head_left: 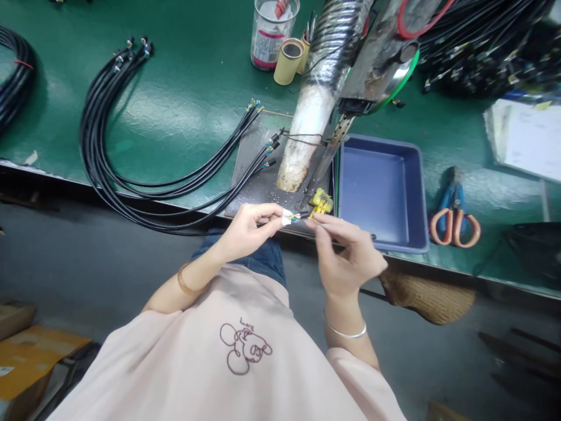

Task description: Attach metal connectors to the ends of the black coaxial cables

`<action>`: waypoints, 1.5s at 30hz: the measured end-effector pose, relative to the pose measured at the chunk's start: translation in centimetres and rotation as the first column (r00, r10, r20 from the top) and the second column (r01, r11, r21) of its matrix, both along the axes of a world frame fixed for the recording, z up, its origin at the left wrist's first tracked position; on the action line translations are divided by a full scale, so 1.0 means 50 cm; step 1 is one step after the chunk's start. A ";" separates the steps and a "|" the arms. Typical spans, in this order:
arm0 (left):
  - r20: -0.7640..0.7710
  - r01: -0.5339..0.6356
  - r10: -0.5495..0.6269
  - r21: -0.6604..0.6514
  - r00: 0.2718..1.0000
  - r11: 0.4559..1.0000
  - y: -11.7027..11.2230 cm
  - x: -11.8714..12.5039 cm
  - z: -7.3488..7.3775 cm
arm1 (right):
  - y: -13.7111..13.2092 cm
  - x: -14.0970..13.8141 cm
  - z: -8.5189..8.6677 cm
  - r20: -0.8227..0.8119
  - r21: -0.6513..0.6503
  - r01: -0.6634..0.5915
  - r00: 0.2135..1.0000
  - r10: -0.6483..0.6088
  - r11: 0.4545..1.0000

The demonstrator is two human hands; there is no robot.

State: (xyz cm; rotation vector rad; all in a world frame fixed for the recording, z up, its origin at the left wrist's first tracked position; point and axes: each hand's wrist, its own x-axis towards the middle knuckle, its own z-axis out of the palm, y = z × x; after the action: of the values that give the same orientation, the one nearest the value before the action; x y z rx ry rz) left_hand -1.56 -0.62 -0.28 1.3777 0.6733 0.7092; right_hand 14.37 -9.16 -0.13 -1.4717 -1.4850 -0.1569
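Note:
My left hand [255,229] is closed in a pinch, with white coverings on its fingertips. Between those tips are the thin coloured wires [297,216] at a cable's stripped end. My right hand [348,252] is closed too, pinching the black cable [305,215] just right of the wires. Most of that cable is hidden behind the right fingers. A soldering-like metal arm [328,155] slants down in front of the hands, near a yellow piece [321,202]. Left of it, a bundle of black cables [94,128] curves over the bench edge, its wire ends on a dark plate [249,155].
A blue tray [423,193] sits right of the plate, and orange-handled pliers [456,216] lie beyond it. A foil-wrapped duct [324,76] hangs over the plate. Behind stand a clear tub [267,44] and a small yellow pot [288,63]. Papers [530,137] lie at right.

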 end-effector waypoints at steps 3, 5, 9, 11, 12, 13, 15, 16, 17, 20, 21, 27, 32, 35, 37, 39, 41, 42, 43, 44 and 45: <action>0.009 -0.002 0.002 -0.004 1.000 1.000 0.001 0.004 0.002 | 0.011 -0.001 -0.008 0.068 -0.006 -0.076 0.995 0.076 0.997; 0.004 -0.008 0.008 -0.018 1.000 1.000 0.003 0.005 0.001 | 0.018 -0.001 -0.011 0.085 0.020 -0.085 0.993 0.083 0.996; -0.003 -0.017 0.017 -0.006 1.000 1.000 0.006 0.007 -0.001 | 0.024 0.002 -0.012 0.124 0.022 -0.104 0.987 0.100 0.994; -0.003 -0.031 0.031 -0.002 1.000 1.000 0.007 0.009 -0.001 | 0.026 0.005 -0.011 0.102 0.016 -0.106 0.989 0.104 0.994; -0.002 -0.036 0.036 -0.003 0.999 0.999 0.008 0.009 -0.001 | 0.026 0.006 -0.010 0.091 0.013 -0.108 0.990 0.106 0.994; 0.003 -0.041 0.041 -0.005 0.999 0.999 0.009 0.010 -0.001 | 0.027 0.006 -0.009 0.085 0.012 -0.110 0.990 0.108 0.994; 0.022 -0.046 0.046 -0.003 0.999 0.999 0.011 0.011 0.002 | 0.029 0.007 -0.007 0.086 0.010 -0.110 0.990 0.109 0.994; 0.030 -0.049 0.049 0.004 0.998 0.999 0.012 0.011 0.003 | 0.030 0.008 -0.005 0.090 0.010 -0.108 0.990 0.106 0.994; 0.036 -0.052 0.052 0.015 0.998 0.999 0.014 0.011 0.005 | 0.031 0.008 -0.004 0.096 0.012 -0.105 0.990 0.104 0.994; 0.047 -0.057 0.055 0.056 0.997 0.997 0.018 0.010 0.011 | 0.034 0.007 0.002 0.118 0.016 -0.097 0.988 0.095 0.995; 0.052 -0.058 0.055 0.067 0.997 0.996 0.019 0.010 0.012 | 0.035 0.007 0.004 0.126 0.015 -0.095 0.988 0.092 0.995; 0.057 -0.056 0.052 0.068 0.997 0.996 0.020 0.009 0.012 | 0.033 0.004 0.007 0.108 0.025 -0.114 0.988 0.111 0.993; 0.019 -0.042 0.042 0.019 0.999 0.999 0.019 0.008 0.016 | 0.028 0.002 0.009 0.104 0.004 -0.104 0.989 0.103 0.995; -0.002 -0.024 0.024 -0.026 1.000 0.999 0.021 0.003 0.015 | 0.025 0.001 0.009 0.113 -0.015 -0.113 0.987 0.114 0.993; -0.032 0.006 -0.008 -0.052 0.999 0.999 0.022 -0.002 0.012 | 0.023 0.001 0.006 0.129 -0.036 -0.131 0.982 0.135 0.991; -0.058 0.029 -0.033 -0.061 0.998 0.998 0.022 -0.007 0.008 | 0.020 0.001 0.000 0.137 -0.055 -0.150 0.978 0.156 0.987; -0.073 0.044 -0.046 -0.036 0.996 0.998 0.020 -0.010 0.006 | 0.015 0.002 -0.006 0.123 -0.056 -0.165 0.978 0.170 0.985; -0.078 0.048 -0.049 -0.006 0.996 0.999 0.018 -0.011 0.007 | 0.012 0.004 -0.008 0.094 -0.044 -0.163 0.982 0.167 0.986; -0.083 0.049 -0.046 0.037 0.995 0.998 0.016 -0.012 0.008 | 0.008 0.007 -0.009 0.050 -0.030 -0.147 0.988 0.148 0.989; -0.089 0.047 -0.038 0.091 0.995 0.995 0.013 -0.013 0.010 | 0.005 0.009 -0.007 -0.003 -0.015 -0.111 0.994 0.111 0.994; -0.095 0.039 -0.025 0.151 0.995 0.988 0.010 -0.014 0.012 | 0.002 0.012 -0.003 -0.050 -0.013 -0.068 0.996 0.068 0.998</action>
State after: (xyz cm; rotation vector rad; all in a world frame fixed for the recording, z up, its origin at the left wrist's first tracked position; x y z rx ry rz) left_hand -2.24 -0.12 0.34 1.5667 0.6789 0.6857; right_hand 14.99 -9.08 -0.27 -1.4249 -1.4970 -0.0677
